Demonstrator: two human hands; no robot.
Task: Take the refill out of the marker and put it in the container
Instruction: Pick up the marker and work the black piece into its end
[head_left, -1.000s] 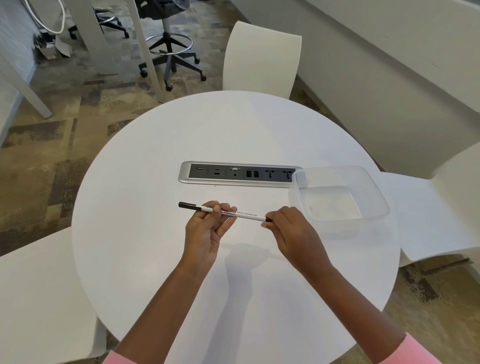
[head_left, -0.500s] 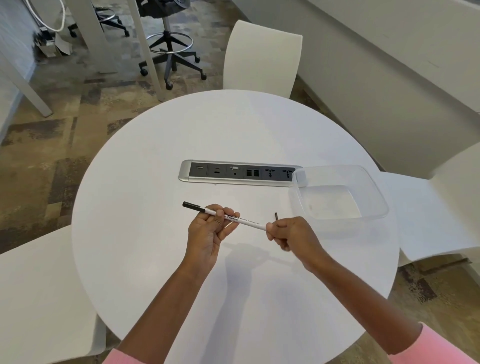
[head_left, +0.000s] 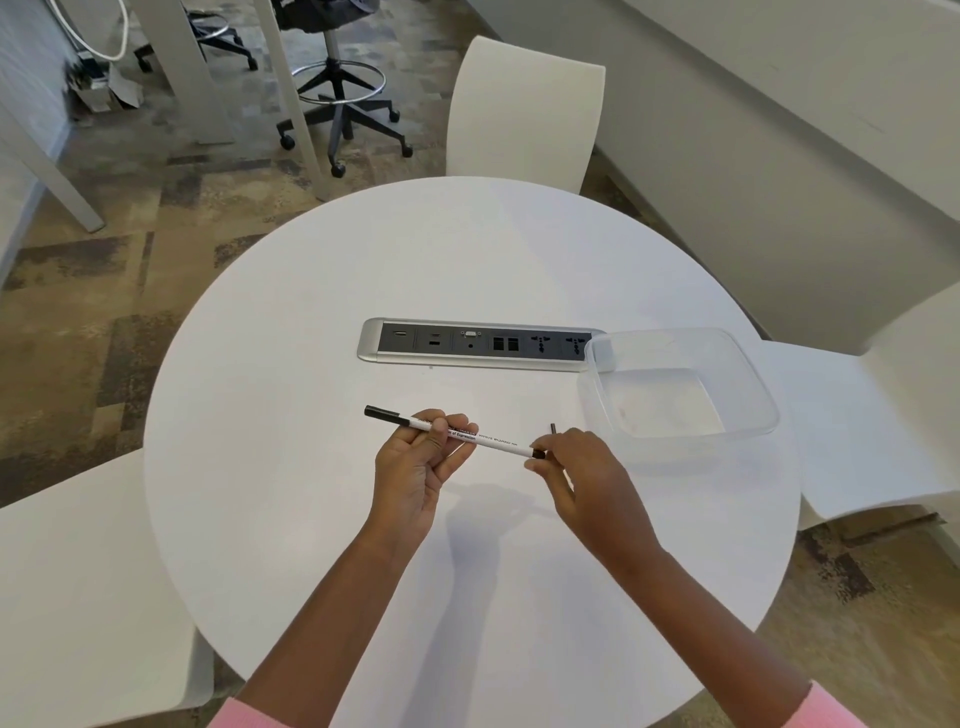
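Head view: your left hand (head_left: 421, 467) grips the marker (head_left: 488, 441) mid-barrel, above the table (head_left: 311, 519). Your right hand (head_left: 582, 478) pinches the dark stub (head_left: 539, 453) at its end, with a small dark piece (head_left: 554, 428) poking up. Risk: the thin pinch slips, or the piece drops short of the nearby container (head_left: 769, 410).

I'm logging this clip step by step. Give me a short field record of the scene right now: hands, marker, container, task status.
left hand: grips the marker on its left half, above the table
right hand: pinches the marker's dark right end
marker: white barrel, black cap at its left end, roughly level
small dark piece: sticks up just above the right hand; cannot tell how it is held
container: clear, on the table's right side, next to the socket panel
task status: nothing in the container yet
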